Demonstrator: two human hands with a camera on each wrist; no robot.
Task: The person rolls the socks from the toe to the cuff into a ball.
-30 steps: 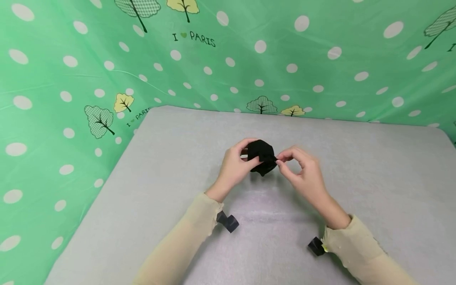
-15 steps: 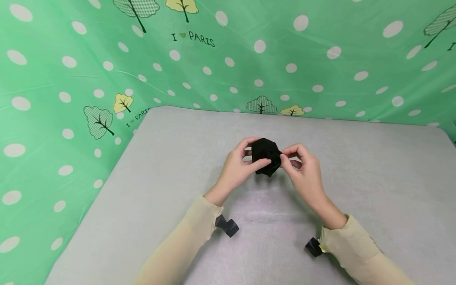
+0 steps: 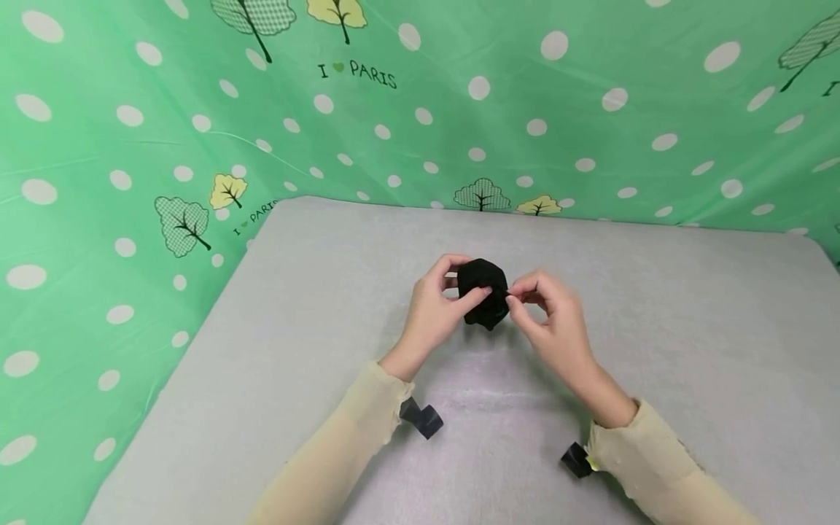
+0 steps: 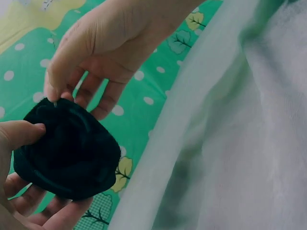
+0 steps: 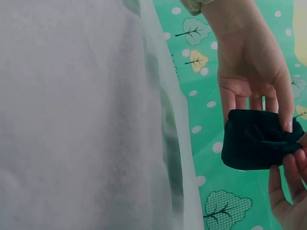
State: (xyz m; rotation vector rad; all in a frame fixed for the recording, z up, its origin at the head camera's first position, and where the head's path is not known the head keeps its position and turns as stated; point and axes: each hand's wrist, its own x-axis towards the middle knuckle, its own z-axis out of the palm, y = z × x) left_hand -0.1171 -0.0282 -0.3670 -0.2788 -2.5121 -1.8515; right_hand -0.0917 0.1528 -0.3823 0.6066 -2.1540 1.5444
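Observation:
A rounded black cloth bundle (image 3: 482, 274), soft and folded in on itself, is held over the grey table. My left hand (image 3: 435, 306) grips it from the left, thumb pressed on its folded face and fingers behind. From the other side my right hand (image 3: 554, 313) pinches a bit of the cloth's edge between thumb and forefinger. In the left wrist view the bundle (image 4: 72, 148) shows a sunken, creased middle inside a thick rim. The right wrist view has the left hand (image 5: 254, 72) above the bundle (image 5: 252, 143), its fingers partly hidden behind it.
Both hands work over a grey table (image 3: 315, 292). A green dotted cloth (image 3: 394, 146) with printed trees hangs behind it and at the left. Black wrist-worn pieces stick out below the left sleeve (image 3: 354, 415) and the right sleeve (image 3: 636, 445).
The bundle shifts slightly right, then back left, with both hands. The right fingertips come in close against the cloth, then draw back a little, still pinching its edge.

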